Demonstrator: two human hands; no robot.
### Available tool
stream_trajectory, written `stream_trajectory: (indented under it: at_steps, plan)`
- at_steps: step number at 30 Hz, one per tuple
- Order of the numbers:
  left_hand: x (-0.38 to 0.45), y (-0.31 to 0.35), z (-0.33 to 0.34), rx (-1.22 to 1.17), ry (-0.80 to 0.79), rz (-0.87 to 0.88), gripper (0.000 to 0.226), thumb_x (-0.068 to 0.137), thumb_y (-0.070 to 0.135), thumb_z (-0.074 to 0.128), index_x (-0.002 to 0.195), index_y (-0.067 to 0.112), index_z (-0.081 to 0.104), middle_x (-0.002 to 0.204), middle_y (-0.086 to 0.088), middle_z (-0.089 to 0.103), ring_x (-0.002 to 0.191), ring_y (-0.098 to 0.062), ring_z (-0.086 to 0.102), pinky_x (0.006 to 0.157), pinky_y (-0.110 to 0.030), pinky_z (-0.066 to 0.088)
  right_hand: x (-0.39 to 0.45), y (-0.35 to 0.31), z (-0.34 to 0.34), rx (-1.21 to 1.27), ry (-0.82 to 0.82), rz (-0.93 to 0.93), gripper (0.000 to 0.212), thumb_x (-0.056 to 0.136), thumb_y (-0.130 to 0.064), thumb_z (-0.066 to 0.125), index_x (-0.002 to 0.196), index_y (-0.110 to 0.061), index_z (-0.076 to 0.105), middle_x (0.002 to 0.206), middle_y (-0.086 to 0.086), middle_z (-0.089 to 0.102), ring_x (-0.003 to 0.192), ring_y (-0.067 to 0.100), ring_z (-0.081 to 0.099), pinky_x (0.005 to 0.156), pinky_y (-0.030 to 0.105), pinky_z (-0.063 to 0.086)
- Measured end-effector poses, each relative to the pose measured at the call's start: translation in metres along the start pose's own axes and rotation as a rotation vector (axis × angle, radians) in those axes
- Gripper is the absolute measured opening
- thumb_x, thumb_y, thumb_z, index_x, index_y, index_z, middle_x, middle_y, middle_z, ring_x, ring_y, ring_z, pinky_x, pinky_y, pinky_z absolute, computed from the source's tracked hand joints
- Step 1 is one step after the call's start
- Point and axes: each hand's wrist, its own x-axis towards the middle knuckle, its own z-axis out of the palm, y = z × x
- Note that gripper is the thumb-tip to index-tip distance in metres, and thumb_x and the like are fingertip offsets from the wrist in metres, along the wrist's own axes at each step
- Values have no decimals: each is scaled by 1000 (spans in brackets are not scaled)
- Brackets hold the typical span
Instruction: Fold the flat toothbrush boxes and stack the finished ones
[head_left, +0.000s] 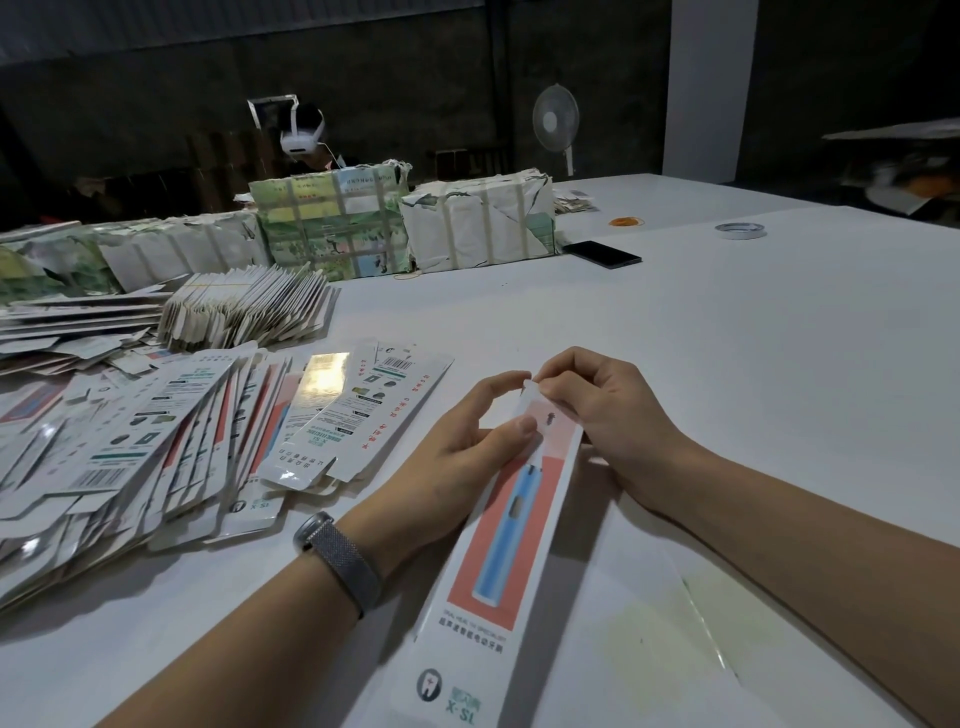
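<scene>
Toothbrush box (498, 561) sits mid-table, long axis running from the near edge up toward the hands — narrow, elongated carton, glossy white card with a coral panel and a blue toothbrush graphic, tooth logo and "X-S1" print at the near end. Far end tapers into a small white tab.

Left hand (467, 447): fingers curled, thumb pressed onto the upper face of the box near the coral/pale-pink boundary, index arched over toward the tab. Grey mesh-band watch (340, 558) on that wrist.

Right hand (602, 410): fingers curled tight, pinching the white tab at the box's far tip; heel of the hand down on the table. Both hands closed on the same box, nearly touching each other at the tab.

Left of the hands — fanned pile of flat boxes (156, 457), die-cut glossy card, overlapping like shingles, barcodes and small product print showing, one face with a reflective glare patch. Behind that, a tight row of flat blanks (244, 312) standing on edge, raw card edges visible, looks dull and fibrous.

Further back: paper-wrapped bundles (363, 228) strapped with tan tape, wrapping torn and crumpled at the top; one printed green, others plain white.

Table (727, 338) is smooth matte white. On it, well apart from the work: black phone (602, 254) lying flat, ring of tape (740, 229), orange rubber bands (626, 222). White pedestal fan (556, 122) stands beyond the far edge against a dark wall.
</scene>
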Motion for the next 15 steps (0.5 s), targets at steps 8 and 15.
stream_trajectory:
  at_steps: [8,15]
  plan:
    - [-2,1,-2,-10,33,-4,44,87,48,51,130,42,46,92,2,78,74,-17,76,65,-23,59,0,1,-1,8,-15,-13,34,97,-15,57,69,-30,68,68,-4,64,64,13,61,54,26,47]
    - [0,-3,-4,-73,110,26,38,87,48,55,123,37,48,88,-2,78,71,-19,75,62,-23,58,-1,3,0,43,-62,-39,17,86,-32,55,82,-28,70,73,-2,69,67,17,63,57,29,50]
